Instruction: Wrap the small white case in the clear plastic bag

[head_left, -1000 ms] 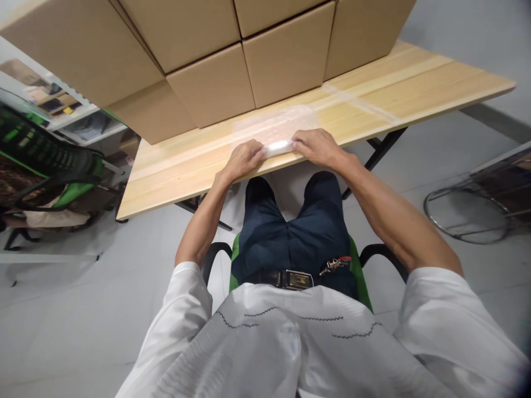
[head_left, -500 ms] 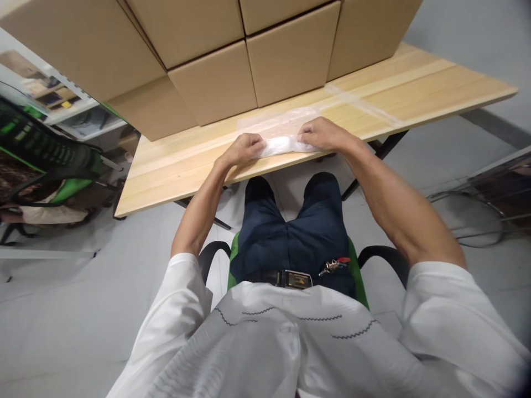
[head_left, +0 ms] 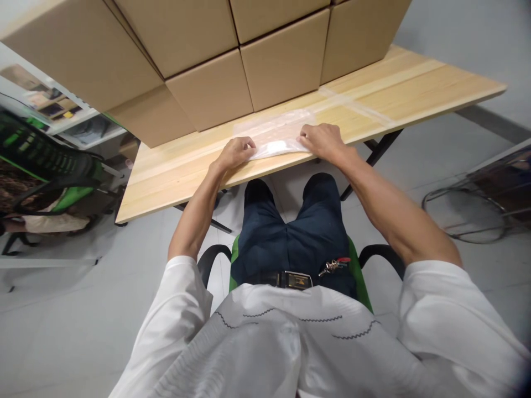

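Note:
A translucent plastic wrap sheet (head_left: 286, 124) lies flat on the wooden table (head_left: 166, 182), close to its front edge. Near the sheet's front edge shows a small white object (head_left: 277, 146); its kind is too unclear to tell, and plastic seems to cover it. At the sheet's left end, my left hand (head_left: 236, 153) is closed with curled fingers, thumb and forefinger pinching the plastic. My right hand (head_left: 322, 138) is likewise closed, gripping the plastic at the right end. The white object sits between both hands, apart from the fingertips.
Large cardboard boxes (head_left: 211, 88) stand stacked along the back of the table, just beyond the sheet. A strip of clear tape (head_left: 357, 106) crosses the tabletop on the right. A black and green chair (head_left: 50, 160) and a shelf (head_left: 74, 121) are at the left.
The white bundle between my hands looks flatter and smaller. Both hands have shifted slightly at the sheet's ends, still holding it. The whole view has moved a little.

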### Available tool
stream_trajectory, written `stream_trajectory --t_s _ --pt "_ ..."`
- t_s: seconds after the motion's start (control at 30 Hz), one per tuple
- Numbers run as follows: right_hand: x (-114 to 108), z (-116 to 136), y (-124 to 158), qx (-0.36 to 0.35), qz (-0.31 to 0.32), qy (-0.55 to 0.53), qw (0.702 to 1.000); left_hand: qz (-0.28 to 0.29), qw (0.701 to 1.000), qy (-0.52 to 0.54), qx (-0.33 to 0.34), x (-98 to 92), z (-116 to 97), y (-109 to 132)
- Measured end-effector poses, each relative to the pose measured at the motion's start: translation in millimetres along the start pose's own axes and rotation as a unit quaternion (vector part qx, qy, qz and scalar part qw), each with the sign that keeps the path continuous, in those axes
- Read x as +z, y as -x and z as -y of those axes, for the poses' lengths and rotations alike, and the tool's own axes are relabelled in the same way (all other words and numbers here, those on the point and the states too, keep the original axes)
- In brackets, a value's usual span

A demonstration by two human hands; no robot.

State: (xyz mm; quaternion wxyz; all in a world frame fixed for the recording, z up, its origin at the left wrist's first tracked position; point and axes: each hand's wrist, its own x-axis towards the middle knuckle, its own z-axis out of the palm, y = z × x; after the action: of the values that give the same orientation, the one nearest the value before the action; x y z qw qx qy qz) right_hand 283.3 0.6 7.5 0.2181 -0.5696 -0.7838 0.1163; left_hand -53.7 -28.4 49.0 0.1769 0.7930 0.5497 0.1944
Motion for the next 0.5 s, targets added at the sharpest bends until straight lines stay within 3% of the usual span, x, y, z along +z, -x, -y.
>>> stream_trajectory --t_s 0.27,0.4,0.5 --pt "-4.3 5.3 16.6 0.007 -0.033 0.011 0.999 -0.010 0.999 -0.038 -0.005 -1.6 12.0 5.4" --pt "0.8 31.0 25.7 -0.073 -0.080 0.045 0.993 -0.030 0.998 -0.050 -0.016 4.3 17.5 3.9" --pt "19.0 54.8 23.7 -0.166 -0.086 0.038 0.982 -0.036 0.998 -0.054 -0.012 7.1 19.7 2.3"
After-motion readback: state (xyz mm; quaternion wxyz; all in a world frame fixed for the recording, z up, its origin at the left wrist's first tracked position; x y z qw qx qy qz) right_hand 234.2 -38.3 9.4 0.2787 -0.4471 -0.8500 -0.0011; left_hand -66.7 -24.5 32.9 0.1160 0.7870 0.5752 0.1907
